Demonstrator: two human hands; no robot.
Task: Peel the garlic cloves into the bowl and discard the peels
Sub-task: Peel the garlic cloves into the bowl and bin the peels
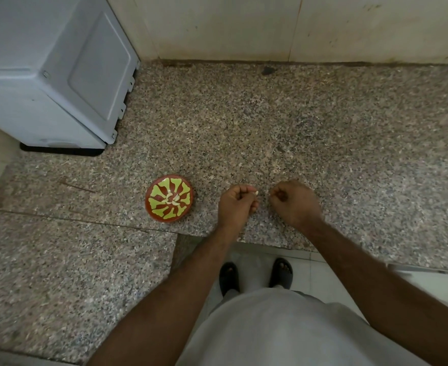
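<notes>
Just right of the bowl [169, 198], the left hand [236, 206] pinches a garlic clove [256, 192] in curled fingers. The right hand [295, 203], beyond it, is fisted; contents unclear. Peeled cloves [174, 200] lie in the bowl on the counter [244, 122].

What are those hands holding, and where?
The left hand pinches a garlic clove at its fingertips. The right hand is curled; its contents cannot be told.

No readable text, label, brand, number or sign is showing anywhere, whether on the grey appliance [51, 75], the patterned bowl [169, 198], the speckled bench [297, 143] or the wall [270, 27] behind.
</notes>
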